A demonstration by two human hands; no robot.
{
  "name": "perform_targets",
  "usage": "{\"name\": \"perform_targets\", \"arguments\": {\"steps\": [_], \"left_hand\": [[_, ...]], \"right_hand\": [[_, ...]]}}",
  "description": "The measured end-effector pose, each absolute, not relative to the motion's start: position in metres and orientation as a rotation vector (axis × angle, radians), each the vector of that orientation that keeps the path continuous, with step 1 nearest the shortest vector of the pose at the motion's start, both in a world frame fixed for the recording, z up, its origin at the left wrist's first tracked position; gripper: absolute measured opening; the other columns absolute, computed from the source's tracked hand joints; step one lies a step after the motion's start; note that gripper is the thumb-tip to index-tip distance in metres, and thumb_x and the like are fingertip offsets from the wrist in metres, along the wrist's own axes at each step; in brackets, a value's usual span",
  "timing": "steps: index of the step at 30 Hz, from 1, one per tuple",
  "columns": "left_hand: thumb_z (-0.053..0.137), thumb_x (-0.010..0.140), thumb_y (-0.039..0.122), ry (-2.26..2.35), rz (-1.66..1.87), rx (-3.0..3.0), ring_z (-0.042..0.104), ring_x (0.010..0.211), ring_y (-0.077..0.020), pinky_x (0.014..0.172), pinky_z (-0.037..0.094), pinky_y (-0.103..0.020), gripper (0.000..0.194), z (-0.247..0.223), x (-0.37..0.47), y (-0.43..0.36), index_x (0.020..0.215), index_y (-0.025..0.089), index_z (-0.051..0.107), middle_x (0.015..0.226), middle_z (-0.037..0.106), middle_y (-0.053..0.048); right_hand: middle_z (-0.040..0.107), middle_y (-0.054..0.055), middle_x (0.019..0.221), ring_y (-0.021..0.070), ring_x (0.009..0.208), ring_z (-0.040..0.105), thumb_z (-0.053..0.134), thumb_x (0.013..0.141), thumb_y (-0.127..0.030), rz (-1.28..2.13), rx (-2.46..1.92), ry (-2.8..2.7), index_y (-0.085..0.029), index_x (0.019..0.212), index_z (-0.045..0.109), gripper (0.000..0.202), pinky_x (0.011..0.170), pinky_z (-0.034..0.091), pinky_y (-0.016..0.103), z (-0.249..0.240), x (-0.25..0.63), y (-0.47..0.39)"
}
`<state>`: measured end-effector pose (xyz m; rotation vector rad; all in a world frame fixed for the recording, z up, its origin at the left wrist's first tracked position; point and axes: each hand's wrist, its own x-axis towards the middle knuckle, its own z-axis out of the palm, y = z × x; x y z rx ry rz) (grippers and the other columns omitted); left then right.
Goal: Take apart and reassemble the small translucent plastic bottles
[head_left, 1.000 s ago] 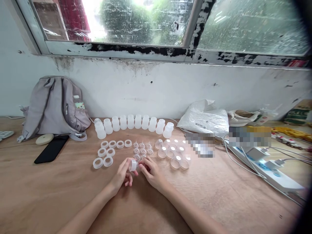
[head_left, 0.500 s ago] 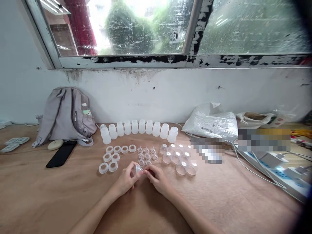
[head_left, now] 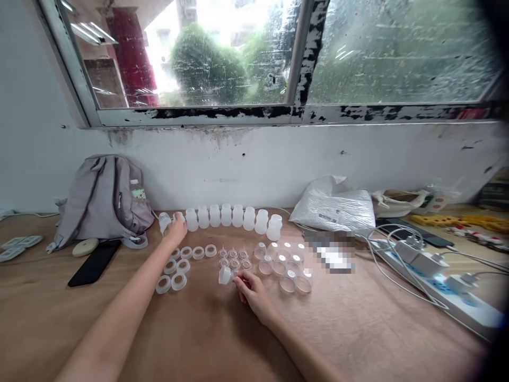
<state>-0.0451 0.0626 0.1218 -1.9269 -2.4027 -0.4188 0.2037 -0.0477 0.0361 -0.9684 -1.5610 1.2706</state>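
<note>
My left hand reaches to the left end of a curved row of frosted bottles, its fingers around the bottle there; the back of the hand hides most of the grip. Pinched in my right hand is a clear ring with a nipple, held above the table in front of the small clear nipples. White rings lie to the left of these nipples. Several transparent domed caps stand to the right.
A grey backpack, black phone and round beige object are on the left. At the right are a silvery plastic bag, a white power strip and loose cables.
My left hand has let go of the ring and moved forward and left to the bottles. My right hand still holds the ring with the nipple. The camera view has shifted slightly.
</note>
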Motion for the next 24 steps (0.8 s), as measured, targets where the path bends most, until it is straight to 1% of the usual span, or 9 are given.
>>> {"name": "perform_targets", "arguments": {"steps": [4,8,10,14,17,19,20,21,24], "left_hand": [[0.028,0.085,0.027,-2.361,-0.436,-1.838,0.058,0.084,-0.0307,0.064,0.042,-0.037,0.033,0.123,-0.036,0.057,0.104,0.007,0.046,0.087,0.06,-0.019],[0.027,0.086,0.031,-2.24,-0.502,-1.817,0.056,0.079,-0.0246,0.064,0.042,-0.034,0.032,0.13,-0.027,0.026,0.098,0.015,0.052,0.095,0.054,-0.013],[0.031,0.085,0.034,-2.068,-0.657,-1.804,0.055,0.078,-0.0211,0.065,0.043,-0.032,0.029,0.131,-0.022,0.001,0.093,0.018,0.054,0.095,0.049,-0.009],[0.038,0.083,0.033,-1.757,-1.075,-2.062,0.05,0.09,-0.0189,0.074,0.045,-0.031,0.021,0.118,-0.008,-0.046,0.087,0.02,0.054,0.104,0.04,-0.007],[0.035,0.084,0.025,-1.648,-1.2,-2.312,0.046,0.103,-0.02,0.087,0.04,-0.036,0.016,0.096,0.003,-0.064,0.09,0.02,0.049,0.114,0.037,-0.008],[0.035,0.084,0.023,-1.639,-1.275,-2.403,0.043,0.109,-0.0215,0.091,0.037,-0.039,0.015,0.078,0.011,-0.066,0.092,0.021,0.047,0.118,0.038,-0.008],[0.038,0.083,0.024,-1.652,-1.351,-2.434,0.043,0.111,-0.0219,0.091,0.037,-0.039,0.016,0.069,0.014,-0.066,0.097,0.022,0.045,0.12,0.039,-0.009],[0.042,0.082,0.026,-1.676,-1.459,-2.45,0.044,0.111,-0.0221,0.09,0.038,-0.039,0.024,0.061,0.018,-0.064,0.106,0.022,0.04,0.122,0.039,-0.01],[0.054,0.075,0.032,-1.83,-1.807,-2.469,0.05,0.105,-0.0208,0.085,0.044,-0.036,0.06,0.043,0.027,-0.062,0.123,0.023,0.018,0.122,0.042,-0.012]], "right_hand": [[0.038,-0.007,0.048,0.006,0.038,0.037,0.047,0.077,-0.047,1.266,-0.968,-1.563,-0.018,0.07,0.048,0.03,0.039,0.028,0.019,0.035,0.204,-0.048],[0.039,-0.007,0.05,0.0055,0.038,0.037,0.049,0.076,-0.045,1.3,-0.962,-1.531,-0.017,0.072,0.049,0.028,0.038,0.028,0.018,0.034,0.204,-0.047],[0.039,-0.008,0.05,0.0052,0.038,0.036,0.05,0.075,-0.045,1.333,-0.958,-1.495,-0.017,0.074,0.048,0.028,0.037,0.028,0.018,0.034,0.203,-0.046],[0.039,-0.008,0.051,0.0048,0.037,0.035,0.051,0.074,-0.046,1.374,-0.953,-1.45,-0.018,0.074,0.046,0.029,0.036,0.027,0.018,0.038,0.203,-0.046],[0.042,-0.006,0.058,0.004,0.037,0.035,0.049,0.074,-0.049,1.391,-0.949,-1.397,-0.018,0.074,0.044,0.031,0.035,0.027,0.018,0.038,0.202,-0.045],[0.044,-0.006,0.061,0.0037,0.036,0.035,0.049,0.073,-0.051,1.409,-0.943,-1.36,-0.018,0.075,0.043,0.033,0.034,0.026,0.018,0.035,0.202,-0.044],[0.044,-0.006,0.061,0.0038,0.036,0.035,0.049,0.073,-0.052,1.419,-0.941,-1.348,-0.019,0.075,0.043,0.034,0.033,0.026,0.018,0.034,0.202,-0.044],[0.043,-0.006,0.061,0.0039,0.036,0.034,0.049,0.073,-0.052,1.426,-0.94,-1.341,-0.019,0.076,0.043,0.034,0.033,0.026,0.018,0.033,0.202,-0.043],[0.042,-0.006,0.059,0.0044,0.037,0.035,0.05,0.072,-0.052,1.434,-0.936,-1.349,-0.019,0.076,0.043,0.034,0.034,0.027,0.018,0.031,0.202,-0.043]]}}
